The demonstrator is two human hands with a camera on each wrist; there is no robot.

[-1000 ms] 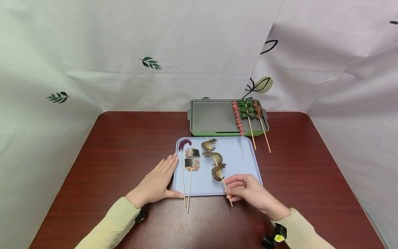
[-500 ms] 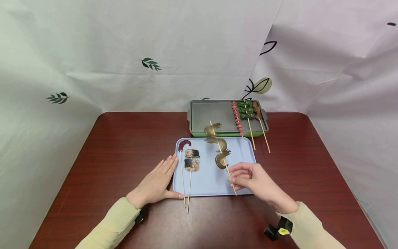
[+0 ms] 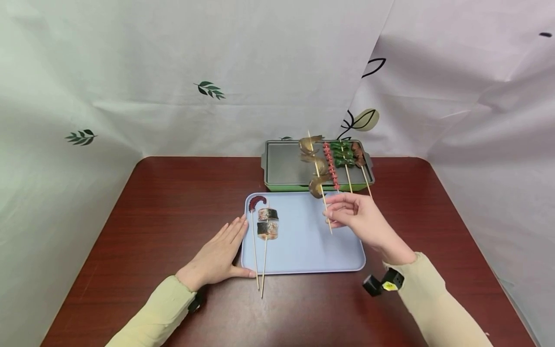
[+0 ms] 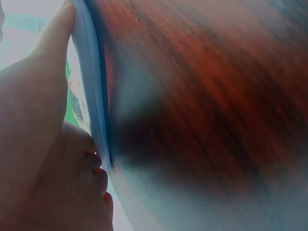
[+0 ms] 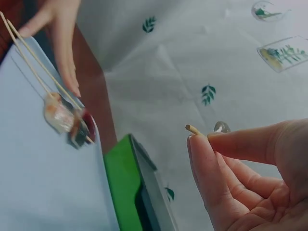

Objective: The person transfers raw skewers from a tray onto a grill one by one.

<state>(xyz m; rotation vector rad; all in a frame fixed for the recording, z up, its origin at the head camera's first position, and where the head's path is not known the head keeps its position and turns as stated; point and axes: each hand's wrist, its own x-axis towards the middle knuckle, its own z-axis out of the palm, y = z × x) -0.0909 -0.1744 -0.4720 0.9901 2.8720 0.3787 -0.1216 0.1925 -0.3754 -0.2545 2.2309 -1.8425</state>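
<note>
A person's right hand (image 3: 360,218) is pinching a shrimp skewer (image 3: 318,169) near its lower end, lifting it between the blue tray (image 3: 303,250) and the green griddle (image 3: 295,166), while the flat left hand (image 3: 217,255) is steadying the tray's edge; held so low, the loaded stick is likely risking tipping or twisting loose.

L hand (image 4: 33,144) w/ fingers (image 4: 57,33) flat against blue tray edge (image 4: 94,96), on red-brown table (image 4: 207,96).
</note>
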